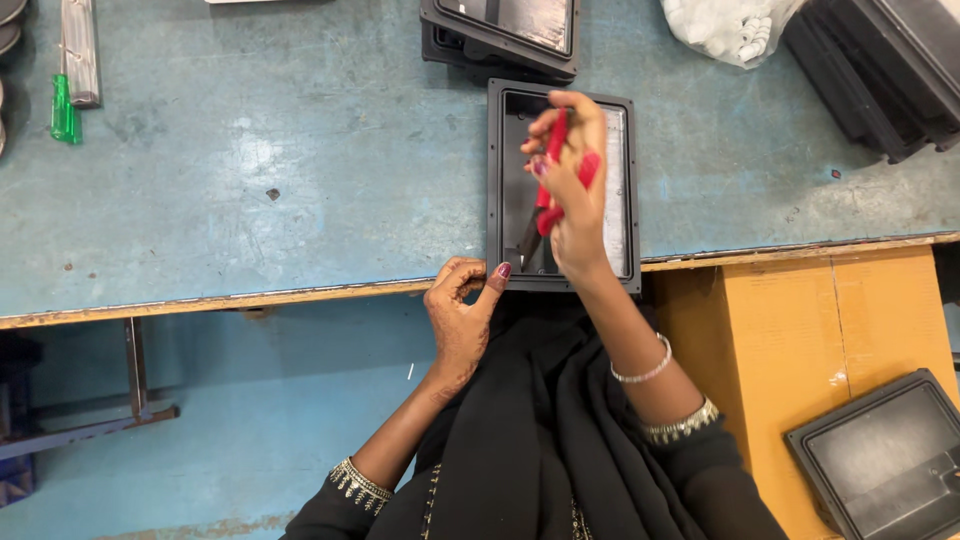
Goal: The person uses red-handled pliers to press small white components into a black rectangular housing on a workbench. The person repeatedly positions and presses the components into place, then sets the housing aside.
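Inside black tray (pixel 510 180), red-handled pliers (pixel 553 185) tips indistinct; right hand (pixel 575 190) covers handles.

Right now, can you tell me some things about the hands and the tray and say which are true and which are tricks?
1. The right hand holds red-handled pliers. True.
2. The left hand is lifted high off the tray. False: it rests at the tray's near edge.
3. The tray is black. True.
4. The tray lies on the floor. False: it lies on the blue table, at its front edge.
5. A green-handled tool lies far left on the table. True.
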